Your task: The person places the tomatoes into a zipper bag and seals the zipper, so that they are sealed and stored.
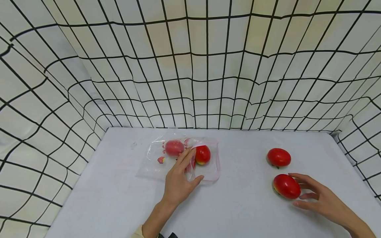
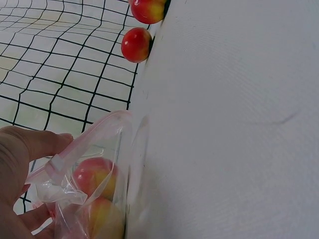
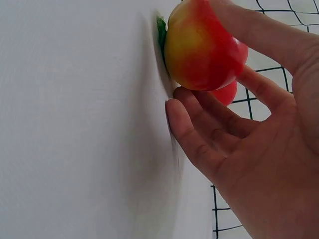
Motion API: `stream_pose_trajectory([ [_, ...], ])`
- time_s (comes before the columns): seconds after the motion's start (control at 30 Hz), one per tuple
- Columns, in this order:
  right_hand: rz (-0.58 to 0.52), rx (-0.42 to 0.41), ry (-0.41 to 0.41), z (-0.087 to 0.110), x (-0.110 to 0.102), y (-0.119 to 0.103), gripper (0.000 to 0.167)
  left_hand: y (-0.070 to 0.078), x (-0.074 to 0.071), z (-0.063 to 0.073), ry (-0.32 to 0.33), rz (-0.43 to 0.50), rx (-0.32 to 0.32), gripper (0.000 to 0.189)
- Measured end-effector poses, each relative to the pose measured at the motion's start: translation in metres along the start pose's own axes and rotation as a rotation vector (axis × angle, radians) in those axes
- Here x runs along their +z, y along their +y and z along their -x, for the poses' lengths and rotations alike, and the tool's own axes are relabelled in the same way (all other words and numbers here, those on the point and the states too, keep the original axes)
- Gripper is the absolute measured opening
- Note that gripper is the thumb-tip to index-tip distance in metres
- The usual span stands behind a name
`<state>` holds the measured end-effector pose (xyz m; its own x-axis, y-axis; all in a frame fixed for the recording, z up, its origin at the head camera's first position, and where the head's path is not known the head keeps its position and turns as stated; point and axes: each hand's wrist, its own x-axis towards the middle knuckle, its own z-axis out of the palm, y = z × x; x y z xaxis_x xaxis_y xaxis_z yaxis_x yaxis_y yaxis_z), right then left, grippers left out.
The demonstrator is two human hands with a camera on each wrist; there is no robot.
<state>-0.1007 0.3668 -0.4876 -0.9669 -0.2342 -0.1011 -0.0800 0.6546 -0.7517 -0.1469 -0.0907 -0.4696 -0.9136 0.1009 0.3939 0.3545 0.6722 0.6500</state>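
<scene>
A clear zip bag (image 1: 215, 172) with a pink edge and red strawberry prints lies toward the back of the table. Inside it are a tomato (image 1: 174, 148) at the left, another tomato (image 1: 203, 154) near the mouth, and one partly hidden behind fingers. My left hand (image 1: 178, 185) holds the bag's mouth, thumb and fingers at its pink edge (image 2: 75, 149). On the right, my right hand (image 1: 319, 198) is spread around the near side of a red oval tomato (image 1: 287, 186) with yellow patches. A green stem (image 3: 161, 31) shows on that tomato.
A further loose tomato (image 1: 278, 157) lies just behind the one at my right hand. The white table (image 1: 238, 211) is bordered at the back and sides by a white wall covered with black netting (image 1: 208, 79).
</scene>
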Motion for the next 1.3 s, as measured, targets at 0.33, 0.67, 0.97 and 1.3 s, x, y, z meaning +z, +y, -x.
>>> stream_pose_trajectory([
  [0.33, -0.002, 0.0, 0.019, -0.008, 0.005, -0.011, 0.078, 0.0, 0.0, -0.001, -0.015, -0.01, -0.012, 0.095],
  [0.67, 0.018, 0.014, 0.04, -0.015, 0.007, -0.02, 0.077, 0.0, 0.0, -0.001, 0.001, -0.013, 0.006, 0.097],
  [0.97, -0.07, 0.033, 0.056, -0.016, 0.006, -0.024, 0.077, 0.0, 0.0, -0.001, -0.001, -0.007, 0.011, 0.097],
  [1.3, -0.116, 0.065, 0.072, -0.018, 0.011, -0.028, 0.079, 0.0, 0.001, -0.001, -0.023, -0.012, -0.005, 0.096],
])
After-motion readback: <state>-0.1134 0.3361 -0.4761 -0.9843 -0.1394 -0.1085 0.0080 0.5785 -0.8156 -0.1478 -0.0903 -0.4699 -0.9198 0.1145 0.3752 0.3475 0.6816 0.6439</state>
